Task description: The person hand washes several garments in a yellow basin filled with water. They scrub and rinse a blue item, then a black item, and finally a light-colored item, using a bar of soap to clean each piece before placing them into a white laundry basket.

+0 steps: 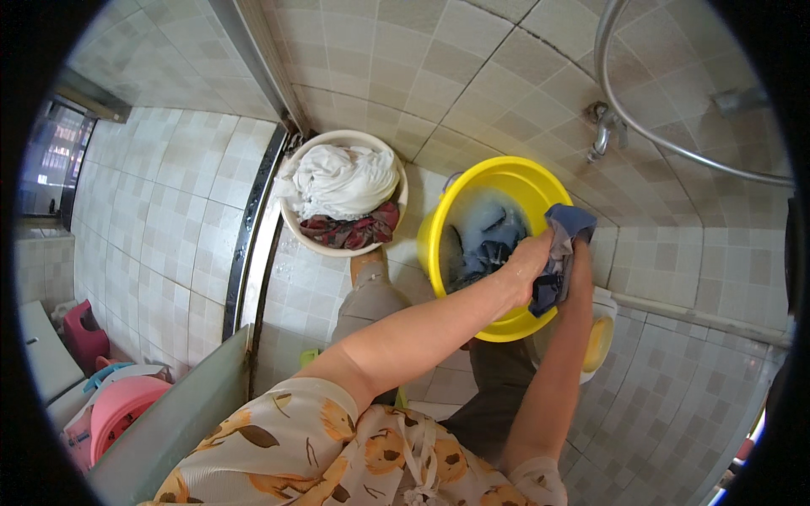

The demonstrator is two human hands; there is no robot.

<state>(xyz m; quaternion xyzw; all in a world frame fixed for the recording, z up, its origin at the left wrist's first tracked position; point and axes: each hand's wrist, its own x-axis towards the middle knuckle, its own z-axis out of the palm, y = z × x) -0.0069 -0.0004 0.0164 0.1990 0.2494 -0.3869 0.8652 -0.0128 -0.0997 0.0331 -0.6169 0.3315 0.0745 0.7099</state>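
Both my hands are over the right rim of a yellow tub [429,244]. My left hand [531,257] is closed on a wet blue, grey and navy garment [570,222]; I cannot tell its kind. Part of that garment, a dark fold [547,292], hangs down between my wrists. My right hand [581,260] grips the same garment from its right side, its fingers mostly covered by the fabric. In the tub, dark blue clothes [498,240] lie partly under cloudy, soapy water [481,207].
To the left stands a white basin [310,241] with a white cloth [348,181] and dark red patterned cloth [359,228]. A tap [601,135] and shower hose [666,145] are on the tiled wall. A yellow item [597,344] lies right of my forearm. Pink basins [126,409] stand beyond a glass panel.
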